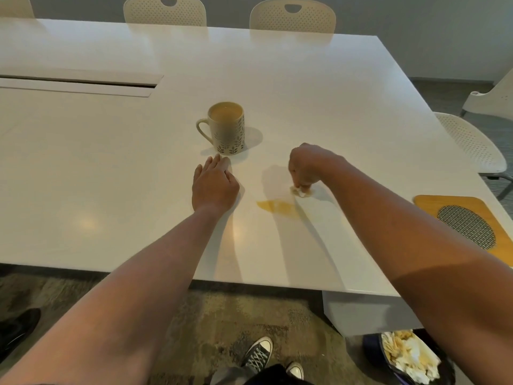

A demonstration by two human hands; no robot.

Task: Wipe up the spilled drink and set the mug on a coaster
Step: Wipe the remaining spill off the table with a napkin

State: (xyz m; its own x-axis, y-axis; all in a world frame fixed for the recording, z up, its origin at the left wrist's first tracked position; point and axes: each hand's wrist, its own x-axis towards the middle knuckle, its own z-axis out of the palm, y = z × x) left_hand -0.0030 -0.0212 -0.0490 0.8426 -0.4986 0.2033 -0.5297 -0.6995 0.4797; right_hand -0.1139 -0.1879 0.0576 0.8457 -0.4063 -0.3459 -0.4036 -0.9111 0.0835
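Note:
A cream patterned mug [227, 129] full of a light brown drink stands upright on the white table [111, 168], its handle to the left. A brown puddle of spilled drink [276, 207] lies nearer to me than the mug. My right hand [306, 166] is closed on a small crumpled tissue [301, 191], which touches the table just beyond the right end of the puddle. My left hand [213, 184] rests flat on the table, fingers apart, just in front of the mug and left of the puddle. A wooden coaster [433, 207] with a grey woven oval lies at the table's right edge.
A long cable hatch [77, 81] runs across the table at the left. White perforated chairs stand along the far side [293, 15] and at the right [472, 145]. Under the table's near right corner a bin [408, 357] holds used tissues. My shoes [259, 354] show on the carpet.

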